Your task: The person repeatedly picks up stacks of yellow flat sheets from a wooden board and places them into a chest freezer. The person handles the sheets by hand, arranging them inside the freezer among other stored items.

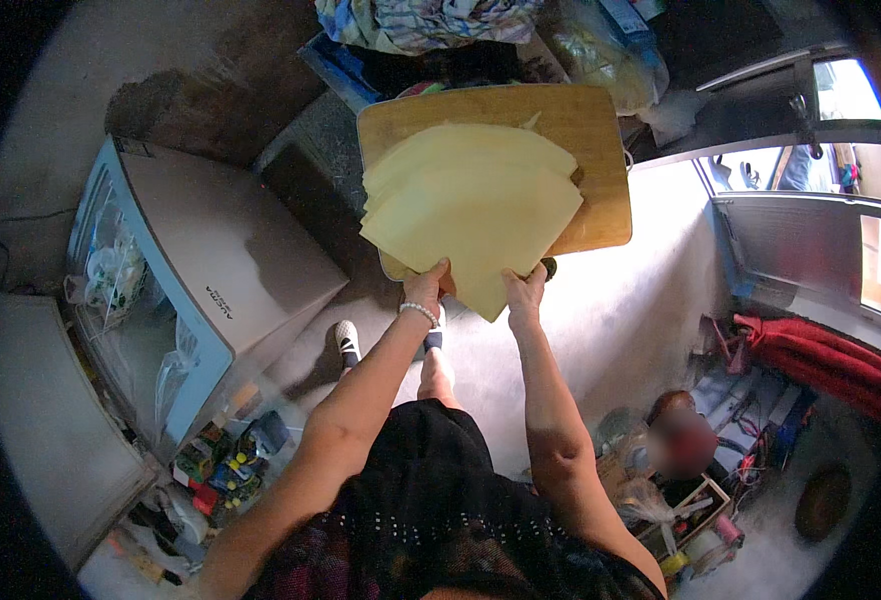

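Observation:
A stack of thin, pale yellow, fan-shaped sheets point(478, 202) lies over a wooden board point(602, 150) with rounded corners. My left hand point(425, 289), with a beaded bracelet at the wrist, grips the stack's lower left edge, thumb on top. On the lower right edge, close to the pointed corner, my right hand point(524, 291) pinches the sheets. The pointed end hangs past the board's near edge between both hands. The sheets' material cannot be told. Most of my fingers are hidden beneath them.
A glass-topped chest freezer point(238, 247) stands at the left. Behind the board are bundled cloth point(440, 22) and plastic bags point(605, 67). Assorted small goods point(238, 465) lie at the lower left. At the right are a red cloth point(823, 360) and an open wooden box point(699, 510).

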`<act>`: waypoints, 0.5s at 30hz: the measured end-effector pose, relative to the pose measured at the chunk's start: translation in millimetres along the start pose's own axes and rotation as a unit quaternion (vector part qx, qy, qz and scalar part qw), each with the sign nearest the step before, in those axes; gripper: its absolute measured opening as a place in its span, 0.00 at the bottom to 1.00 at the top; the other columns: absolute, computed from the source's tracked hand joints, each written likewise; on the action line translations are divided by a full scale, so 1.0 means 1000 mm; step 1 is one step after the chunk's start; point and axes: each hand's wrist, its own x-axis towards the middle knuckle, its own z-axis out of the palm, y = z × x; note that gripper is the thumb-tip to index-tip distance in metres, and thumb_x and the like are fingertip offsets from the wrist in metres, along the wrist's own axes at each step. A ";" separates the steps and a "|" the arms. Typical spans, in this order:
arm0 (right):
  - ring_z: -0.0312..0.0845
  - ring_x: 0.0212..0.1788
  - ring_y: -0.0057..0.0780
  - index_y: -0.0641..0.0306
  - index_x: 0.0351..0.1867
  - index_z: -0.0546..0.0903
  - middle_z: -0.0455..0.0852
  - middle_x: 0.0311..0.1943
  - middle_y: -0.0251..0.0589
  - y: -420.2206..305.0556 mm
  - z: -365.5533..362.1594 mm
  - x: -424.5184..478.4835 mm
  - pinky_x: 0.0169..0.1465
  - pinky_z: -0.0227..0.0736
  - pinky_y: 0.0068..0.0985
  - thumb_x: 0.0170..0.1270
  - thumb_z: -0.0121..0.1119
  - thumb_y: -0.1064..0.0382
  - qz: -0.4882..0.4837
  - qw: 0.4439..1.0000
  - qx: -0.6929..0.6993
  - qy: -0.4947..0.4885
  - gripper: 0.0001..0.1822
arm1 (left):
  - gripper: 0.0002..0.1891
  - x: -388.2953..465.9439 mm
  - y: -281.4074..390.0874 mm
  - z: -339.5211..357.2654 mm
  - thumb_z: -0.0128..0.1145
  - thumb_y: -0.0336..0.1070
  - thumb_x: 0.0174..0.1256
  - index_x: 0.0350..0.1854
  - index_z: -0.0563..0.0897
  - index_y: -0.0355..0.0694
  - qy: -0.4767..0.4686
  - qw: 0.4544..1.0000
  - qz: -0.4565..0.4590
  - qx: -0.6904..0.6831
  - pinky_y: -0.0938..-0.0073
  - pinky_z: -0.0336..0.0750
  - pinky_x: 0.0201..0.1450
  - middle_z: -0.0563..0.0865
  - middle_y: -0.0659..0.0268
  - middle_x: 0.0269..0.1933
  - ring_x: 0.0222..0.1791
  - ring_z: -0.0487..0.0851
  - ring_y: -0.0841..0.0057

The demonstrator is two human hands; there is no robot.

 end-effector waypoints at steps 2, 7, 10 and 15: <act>0.72 0.43 0.29 0.70 0.43 0.70 0.77 0.40 0.41 -0.020 0.003 -0.001 0.46 0.68 0.26 0.46 0.62 0.72 0.079 0.992 0.068 -0.077 0.21 | 0.21 0.017 -0.008 -0.012 0.66 0.29 0.48 0.45 0.73 0.43 -0.017 1.000 -0.014 -0.018 0.67 0.73 0.43 0.79 0.67 0.41 0.40 0.77 0.71; 0.74 0.40 0.30 0.69 0.44 0.71 0.78 0.39 0.41 -0.019 0.003 -0.002 0.44 0.69 0.27 0.45 0.64 0.72 0.084 0.990 0.106 -0.026 0.22 | 0.13 0.025 -0.022 -0.016 0.63 0.28 0.51 0.39 0.77 0.41 0.001 0.998 0.009 -0.064 0.70 0.74 0.41 0.81 0.67 0.36 0.36 0.78 0.73; 0.74 0.41 0.33 0.69 0.46 0.71 0.77 0.40 0.42 -0.031 0.002 -0.005 0.45 0.71 0.29 0.46 0.62 0.72 0.116 0.982 0.139 -0.046 0.23 | 0.11 0.011 -0.009 -0.007 0.62 0.26 0.51 0.37 0.77 0.40 0.010 0.998 -0.001 -0.060 0.70 0.75 0.41 0.81 0.66 0.37 0.35 0.79 0.71; 0.74 0.44 0.40 0.70 0.49 0.69 0.76 0.42 0.44 -0.061 0.002 -0.015 0.50 0.72 0.34 0.48 0.57 0.70 0.172 0.929 0.281 -0.172 0.23 | 0.11 -0.014 0.025 -0.003 0.62 0.29 0.49 0.36 0.78 0.40 -0.096 0.988 -0.051 -0.106 0.70 0.76 0.41 0.82 0.64 0.38 0.36 0.80 0.70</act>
